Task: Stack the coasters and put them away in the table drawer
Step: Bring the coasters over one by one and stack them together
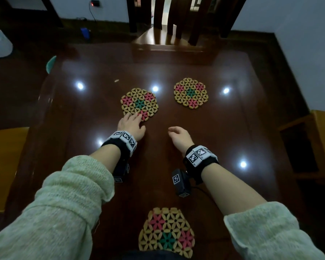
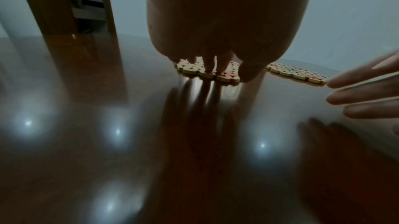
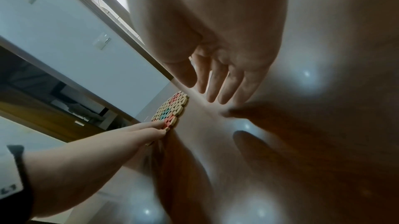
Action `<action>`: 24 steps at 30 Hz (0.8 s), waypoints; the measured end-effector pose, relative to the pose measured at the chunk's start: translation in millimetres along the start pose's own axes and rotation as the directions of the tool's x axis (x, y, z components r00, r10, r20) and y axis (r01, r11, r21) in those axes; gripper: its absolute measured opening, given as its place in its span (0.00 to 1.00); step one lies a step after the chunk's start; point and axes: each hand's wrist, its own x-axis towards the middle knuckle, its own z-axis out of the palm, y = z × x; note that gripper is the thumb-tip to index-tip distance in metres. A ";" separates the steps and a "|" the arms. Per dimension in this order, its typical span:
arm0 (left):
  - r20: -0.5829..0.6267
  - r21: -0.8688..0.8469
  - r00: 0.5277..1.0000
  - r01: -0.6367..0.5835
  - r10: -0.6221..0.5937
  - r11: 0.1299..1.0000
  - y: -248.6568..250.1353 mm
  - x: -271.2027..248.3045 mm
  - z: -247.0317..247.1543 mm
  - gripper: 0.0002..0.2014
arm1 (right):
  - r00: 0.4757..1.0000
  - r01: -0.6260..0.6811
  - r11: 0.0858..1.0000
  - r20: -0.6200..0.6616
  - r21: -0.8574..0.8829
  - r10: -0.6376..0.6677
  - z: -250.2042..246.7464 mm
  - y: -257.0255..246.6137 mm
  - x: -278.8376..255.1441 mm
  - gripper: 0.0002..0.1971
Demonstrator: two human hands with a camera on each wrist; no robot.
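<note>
Three hexagonal bead coasters, yellow with pink and green flowers, lie on the glossy dark table (image 1: 223, 132). The left coaster (image 1: 139, 104) (image 2: 190, 69) (image 3: 170, 110) is at the centre, the right coaster (image 1: 191, 93) (image 2: 295, 72) is farther back, and the near coaster (image 1: 166, 232) lies at the front edge. My left hand (image 1: 137, 121) (image 2: 224, 72) (image 3: 155, 130) rests its straight fingertips on the left coaster's near edge, thumb beside it on the table. Just above the table between the coasters hovers my right hand (image 1: 174, 131) (image 3: 207, 87) (image 2: 356, 94), fingers loosely extended, holding nothing.
A dark wooden chair (image 1: 174, 19) stands at the table's far side. A teal object (image 1: 51, 63) pokes over the far left table edge. Light wooden furniture flanks the table at the left (image 1: 6, 166) and right (image 1: 323, 139).
</note>
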 end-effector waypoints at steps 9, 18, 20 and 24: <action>-0.106 -0.272 0.993 -0.073 0.046 0.960 20.2 -17.2 7.2 0.22 | 0.999 -0.040 0.991 0.013 0.126 0.039 16.5 -16.2 21.1 0.23; -0.038 -0.288 0.989 0.129 -0.146 0.949 -1.8 -7.5 -1.8 0.34 | 0.991 -0.131 0.990 0.001 0.059 0.131 8.1 -15.9 23.7 0.26; -0.013 -0.320 0.989 0.134 -0.145 0.938 -4.8 -10.1 1.1 0.35 | 0.984 -0.176 0.972 0.066 0.157 0.167 10.0 -16.2 22.5 0.24; -0.070 -0.592 0.972 0.139 -0.222 0.794 -3.9 -21.2 1.5 0.33 | 0.960 -0.275 0.881 0.153 0.386 0.233 8.4 -10.1 15.3 0.17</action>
